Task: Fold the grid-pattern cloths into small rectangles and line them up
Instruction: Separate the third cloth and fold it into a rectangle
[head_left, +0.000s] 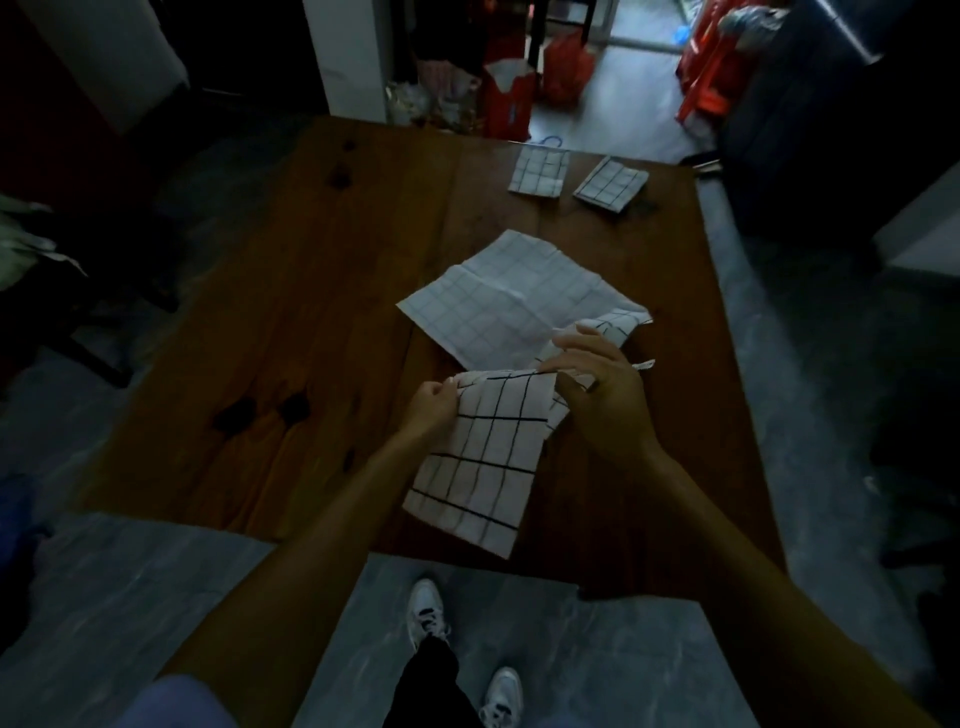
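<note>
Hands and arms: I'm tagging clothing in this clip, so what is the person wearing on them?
Nothing shows on either. The left hand and right hand are bare, with no gloves, rings or watch visible in the dim light. Both forearms are bare up to the frame's bottom edge, where a pale sleeve begins on the left.

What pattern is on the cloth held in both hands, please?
White cloth with a bold black grid, head view.

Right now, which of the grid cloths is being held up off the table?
The bold-lined cloth nearest the person, pinched by left hand and right hand. The open cloth and two folded ones lie flat on the table.
</note>
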